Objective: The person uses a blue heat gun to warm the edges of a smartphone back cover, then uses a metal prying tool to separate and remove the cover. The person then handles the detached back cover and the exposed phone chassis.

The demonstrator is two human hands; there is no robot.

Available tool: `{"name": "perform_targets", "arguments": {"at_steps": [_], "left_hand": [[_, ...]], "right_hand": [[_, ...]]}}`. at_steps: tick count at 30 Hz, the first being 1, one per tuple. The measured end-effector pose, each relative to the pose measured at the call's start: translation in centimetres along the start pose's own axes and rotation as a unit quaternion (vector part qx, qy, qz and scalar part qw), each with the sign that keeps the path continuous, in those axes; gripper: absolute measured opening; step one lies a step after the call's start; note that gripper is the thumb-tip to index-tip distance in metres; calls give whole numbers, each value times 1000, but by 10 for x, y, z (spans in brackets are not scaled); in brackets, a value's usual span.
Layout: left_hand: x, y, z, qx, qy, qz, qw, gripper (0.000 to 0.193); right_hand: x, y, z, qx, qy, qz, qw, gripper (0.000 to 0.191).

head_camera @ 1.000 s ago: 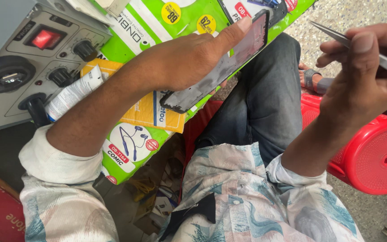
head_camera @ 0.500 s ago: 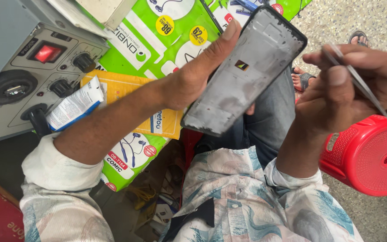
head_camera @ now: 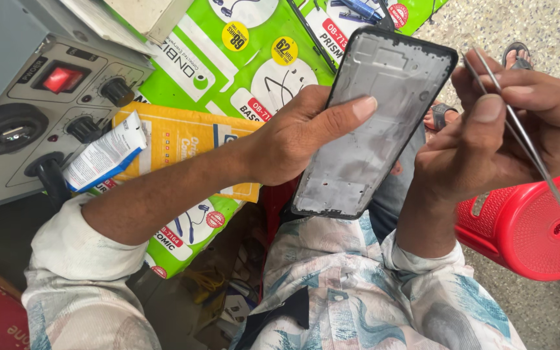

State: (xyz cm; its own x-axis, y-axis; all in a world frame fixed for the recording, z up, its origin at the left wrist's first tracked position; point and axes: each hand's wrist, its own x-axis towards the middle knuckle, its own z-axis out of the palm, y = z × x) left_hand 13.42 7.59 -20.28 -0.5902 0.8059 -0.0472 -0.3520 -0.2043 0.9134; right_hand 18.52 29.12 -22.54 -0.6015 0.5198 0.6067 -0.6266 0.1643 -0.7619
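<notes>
Far left: a grey power unit (head_camera: 27, 116) with a lit red switch (head_camera: 61, 78) stood on the surface, a small white-and-blue tube (head_camera: 105, 155) lying against its front edge, beside green and yellow cardboard boxes (head_camera: 228, 71).

Left hand (head_camera: 299, 136) was closed round the left edge of a bare phone frame (head_camera: 377, 123), thumb laid flat across its inner face, fingers hidden behind. Frame was held in the air above the lap, tilted, inner side up, top end away from the body.

Right hand (head_camera: 494, 136) was pinched shut on a pair of metal tweezers (head_camera: 520, 139), which ran slantwise with the lower end out over a red plastic stool (head_camera: 533, 227); that hand sat just right of the frame.

Risk, judged: the hold was one-sided, so a push from the tweezers could twist the frame out of the thumb. A slip of the steel could scratch the frame's inner face. Nothing lay under the frame but the lap and the floor (head_camera: 526, 19).
</notes>
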Motion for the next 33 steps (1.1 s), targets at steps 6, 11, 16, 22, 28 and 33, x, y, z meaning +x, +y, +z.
{"name": "perform_targets", "arguments": {"at_steps": [6, 11, 16, 22, 28, 33], "left_hand": [[0, 2, 1, -9, -11, 16, 1000, 39], [0, 2, 4, -15, -8, 2, 1000, 38], [1, 5, 6, -6, 9, -5, 1000, 38], [-8, -5, -2, -87, -35, -35, 995, 38], [4, -17, -33, 553, 36, 134, 822, 40], [19, -8, -37, 138, 53, -236, 960, 38]], "right_hand": [[1, 0, 0, -23, -24, -13, 999, 15], [2, 0, 1, -19, -13, -10, 1000, 16], [2, 2, 1, -13, -14, -18, 1000, 15], [5, -2, -6, -61, -71, 2, 996, 12], [8, 0, -7, -90, -192, 128, 969, 16], [-13, 6, -15, -158, -205, 212, 943, 15]]}}
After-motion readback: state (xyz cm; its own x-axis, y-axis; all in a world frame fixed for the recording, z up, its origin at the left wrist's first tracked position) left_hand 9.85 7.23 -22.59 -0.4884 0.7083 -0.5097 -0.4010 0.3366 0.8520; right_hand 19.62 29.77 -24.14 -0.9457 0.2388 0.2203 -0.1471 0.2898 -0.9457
